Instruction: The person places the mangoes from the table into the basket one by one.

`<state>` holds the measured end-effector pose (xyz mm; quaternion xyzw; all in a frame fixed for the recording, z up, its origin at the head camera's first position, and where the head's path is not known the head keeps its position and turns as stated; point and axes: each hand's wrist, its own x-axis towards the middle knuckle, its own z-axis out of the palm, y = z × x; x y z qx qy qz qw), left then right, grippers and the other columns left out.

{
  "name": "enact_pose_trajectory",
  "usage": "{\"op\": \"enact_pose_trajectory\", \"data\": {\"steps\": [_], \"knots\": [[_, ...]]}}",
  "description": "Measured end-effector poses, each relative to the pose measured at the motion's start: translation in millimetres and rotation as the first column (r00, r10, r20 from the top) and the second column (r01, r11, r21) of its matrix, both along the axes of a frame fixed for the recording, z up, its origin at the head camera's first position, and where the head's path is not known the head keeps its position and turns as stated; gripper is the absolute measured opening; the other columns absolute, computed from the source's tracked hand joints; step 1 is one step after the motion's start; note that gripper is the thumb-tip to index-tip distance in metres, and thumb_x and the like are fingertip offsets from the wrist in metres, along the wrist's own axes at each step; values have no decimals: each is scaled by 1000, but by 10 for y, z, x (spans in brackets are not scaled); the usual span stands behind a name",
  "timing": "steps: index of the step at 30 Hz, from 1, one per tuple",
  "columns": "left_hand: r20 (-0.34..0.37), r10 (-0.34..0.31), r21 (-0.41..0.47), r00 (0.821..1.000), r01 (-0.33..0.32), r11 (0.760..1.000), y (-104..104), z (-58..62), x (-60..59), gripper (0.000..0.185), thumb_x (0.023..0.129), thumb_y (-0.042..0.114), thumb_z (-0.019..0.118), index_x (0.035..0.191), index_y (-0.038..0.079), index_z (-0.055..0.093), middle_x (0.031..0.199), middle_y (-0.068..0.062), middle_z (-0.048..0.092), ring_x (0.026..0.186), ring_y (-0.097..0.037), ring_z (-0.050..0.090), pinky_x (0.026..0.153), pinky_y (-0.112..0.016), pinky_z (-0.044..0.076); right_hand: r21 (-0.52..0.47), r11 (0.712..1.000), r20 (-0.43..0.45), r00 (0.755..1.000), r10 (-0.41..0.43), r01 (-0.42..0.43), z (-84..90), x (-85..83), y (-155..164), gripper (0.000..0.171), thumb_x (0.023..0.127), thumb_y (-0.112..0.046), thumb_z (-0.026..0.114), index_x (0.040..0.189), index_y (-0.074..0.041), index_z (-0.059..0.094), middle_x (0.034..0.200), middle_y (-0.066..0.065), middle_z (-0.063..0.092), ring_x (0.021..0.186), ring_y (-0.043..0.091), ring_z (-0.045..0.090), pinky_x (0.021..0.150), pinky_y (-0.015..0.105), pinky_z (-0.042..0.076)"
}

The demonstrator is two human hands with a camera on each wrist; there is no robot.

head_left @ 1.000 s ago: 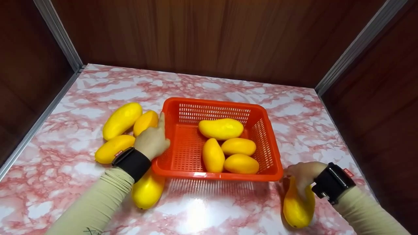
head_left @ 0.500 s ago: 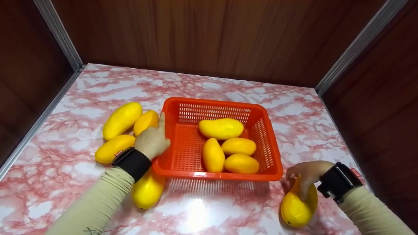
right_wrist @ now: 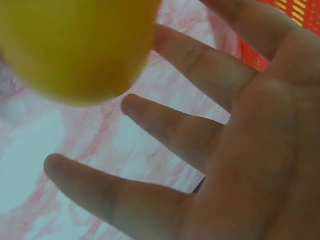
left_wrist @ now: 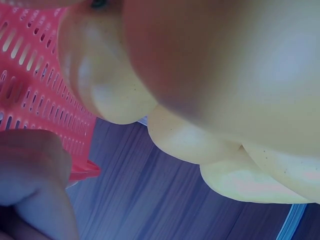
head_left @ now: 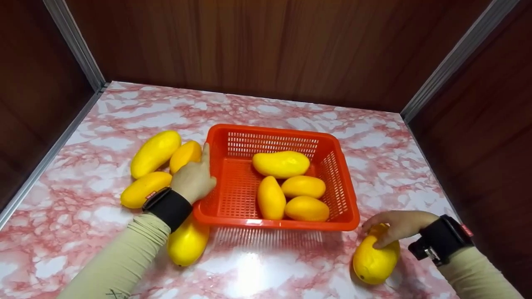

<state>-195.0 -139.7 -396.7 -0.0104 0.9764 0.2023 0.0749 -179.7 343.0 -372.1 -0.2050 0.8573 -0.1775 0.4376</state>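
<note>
In the head view my left hand (head_left: pixel 193 180) holds the left rim of a red plastic basket (head_left: pixel 278 224), index finger stretched along the rim and thumb over its inner edge. Right of the basket, my right hand (head_left: pixel 397 228) holds a yellow mango (head_left: pixel 372 261) from above, thumb on its upper side and index finger at its far end. The right wrist view shows that mango (right_wrist: pixel 80 50) near the index and middle fingers, with the lower fingers spread straight. Inside the basket lie several mangoes (head_left: pixel 281 164), mostly toward its right half.
More mangoes (head_left: pixel 156 153) lie left of the basket beside my left hand. Another mango (head_left: pixel 188 243) sits below my left wrist, near the basket's front left corner. The marbled pink table (head_left: pixel 257 106) is bounded by dark wood panels (head_left: pixel 257 50) with metal corner strips.
The mango under my right hand has turned and shifted slightly left and away, and more of its top shows. My right wrist has moved a little right. Left hand and basket have stayed still.
</note>
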Motion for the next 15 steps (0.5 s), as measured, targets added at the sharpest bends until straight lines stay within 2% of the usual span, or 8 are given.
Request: {"op": "enact_pose_trajectory", "data": {"steps": [5, 9, 12, 15], "knots": [[-6, -1, 0, 1000, 1, 1000, -3, -2, 2, 92, 90, 21, 54, 159, 6, -4, 64, -8, 55, 55, -25, 56, 52, -34, 41, -58, 998, 15, 1000, 3, -2, -46, 22, 35, 34, 91, -27, 69, 123, -15, 69, 138, 21, 56, 128, 48, 46, 103, 73, 30], [-11, -2, 2, 1000, 2, 1000, -5, -11, 6, 92, 90, 21, 55, 159, 6, -4, 64, -7, 55, 54, -24, 56, 51, -34, 41, -35, 999, -25, 1000, 8, -9, -54, 44, 49, 33, 91, -32, 68, 121, -16, 70, 138, 25, 54, 128, 51, 46, 101, 74, 30], [-15, -4, 4, 1000, 4, 1000, -7, -8, 9, 92, 90, 21, 55, 159, 5, -4, 64, -8, 54, 54, -24, 56, 51, -34, 41, -15, 1000, -35, 999, -3, 3, -42, 70, 49, 35, 89, -36, 71, 119, -18, 70, 140, 28, 50, 127, 52, 44, 100, 75, 30], [-14, -4, 7, 1000, 4, 1000, -7, 1, 8, 92, 90, 21, 55, 159, 6, -4, 64, -8, 54, 54, -24, 56, 51, -34, 41, 16, 1000, -22, 1000, -12, 13, -20, 95, 45, 46, 81, -39, 78, 122, -20, 67, 145, 30, 43, 130, 54, 39, 100, 77, 27]]}}
